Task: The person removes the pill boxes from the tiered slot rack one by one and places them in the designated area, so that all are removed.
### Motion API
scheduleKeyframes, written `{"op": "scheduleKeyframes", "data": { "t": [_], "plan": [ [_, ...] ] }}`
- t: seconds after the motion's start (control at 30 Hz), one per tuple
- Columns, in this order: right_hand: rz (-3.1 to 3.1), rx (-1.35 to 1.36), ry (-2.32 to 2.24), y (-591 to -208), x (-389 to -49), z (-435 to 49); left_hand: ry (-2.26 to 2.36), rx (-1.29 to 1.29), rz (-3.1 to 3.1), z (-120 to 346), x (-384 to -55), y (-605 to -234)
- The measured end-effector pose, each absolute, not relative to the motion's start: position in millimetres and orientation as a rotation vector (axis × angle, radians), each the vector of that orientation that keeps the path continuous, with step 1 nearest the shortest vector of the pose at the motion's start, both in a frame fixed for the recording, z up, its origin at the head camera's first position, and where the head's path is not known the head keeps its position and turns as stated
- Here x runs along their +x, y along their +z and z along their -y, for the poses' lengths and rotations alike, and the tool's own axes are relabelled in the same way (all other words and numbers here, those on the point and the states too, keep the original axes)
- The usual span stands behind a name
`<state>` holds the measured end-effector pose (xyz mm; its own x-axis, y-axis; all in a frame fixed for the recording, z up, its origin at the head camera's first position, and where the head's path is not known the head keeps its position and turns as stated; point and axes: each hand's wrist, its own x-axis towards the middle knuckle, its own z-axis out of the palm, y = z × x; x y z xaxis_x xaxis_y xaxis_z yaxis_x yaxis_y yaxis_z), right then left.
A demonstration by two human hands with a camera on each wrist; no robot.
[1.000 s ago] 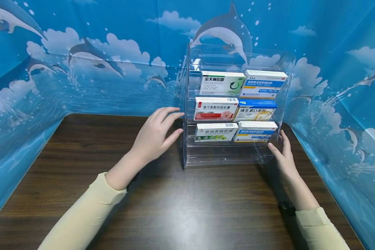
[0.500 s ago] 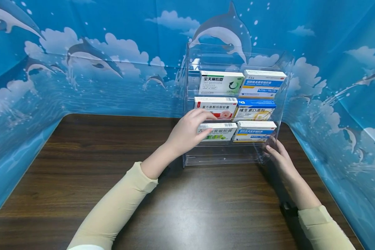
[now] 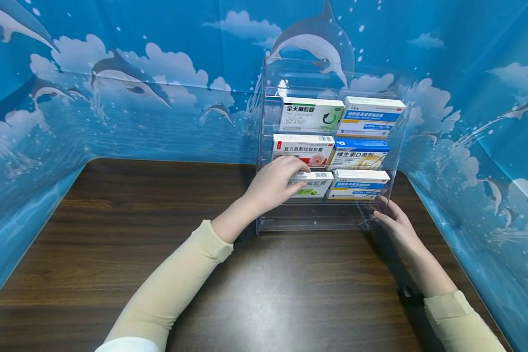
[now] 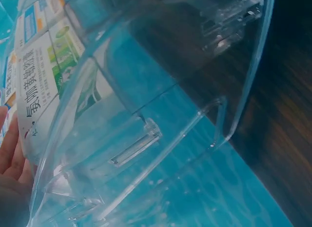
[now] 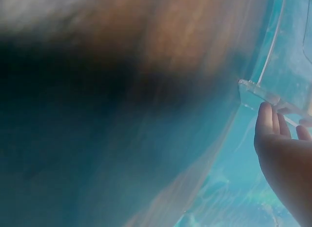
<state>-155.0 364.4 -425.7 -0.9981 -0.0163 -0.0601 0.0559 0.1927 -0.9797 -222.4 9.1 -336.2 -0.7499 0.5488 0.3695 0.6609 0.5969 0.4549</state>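
A clear acrylic display stand (image 3: 317,225) holds several medicine boxes in three rows. My left hand (image 3: 270,183) is at the bottom row, on the white-and-green medicine box (image 3: 314,186). Its fingers lie over the box's top edge and its thumb is against the printed front, covering the left part. In the left wrist view, fingers (image 4: 13,151) show close beside that box. My right hand (image 3: 396,222) grips the stand's lower right side, thumb in front and fingers partly hidden behind the clear panel. In the right wrist view its fingers (image 5: 265,119) meet the clear edge.
A blue-and-white box (image 3: 358,186) sits right of the held one. Above are a red-and-white box (image 3: 297,143), a vitamin D box (image 3: 361,155), a green-and-white box (image 3: 310,117) and another blue-and-white one (image 3: 371,120). A dolphin-print curtain (image 3: 158,122) borders the dark wooden table (image 3: 114,234).
My left hand has moved right, from beside the stand onto the white-and-green medicine box, then slightly farther along it. My right hand has shifted slightly inward against the stand's side.
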Motion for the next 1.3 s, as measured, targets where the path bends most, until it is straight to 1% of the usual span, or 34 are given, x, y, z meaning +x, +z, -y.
{"op": "scheduleKeyframes", "data": {
  "t": [0.2,0.43,0.77,1.3],
  "plan": [
    [-2.438,-0.011,-1.869,-427,-151,-370,-0.823,-1.01,2.639,-8,-228,-336],
    [-2.435,-0.138,-1.879,-431,-149,-371,-0.752,-1.023,2.68,-9,-229,-335],
    [-2.451,-0.104,-1.781,-429,-148,-372,-0.758,-1.044,2.644,-9,-229,-338],
    [-2.309,-0.11,-1.929,-430,-150,-376,-0.935,-0.991,2.659,-12,-229,-331]
  ]
}}
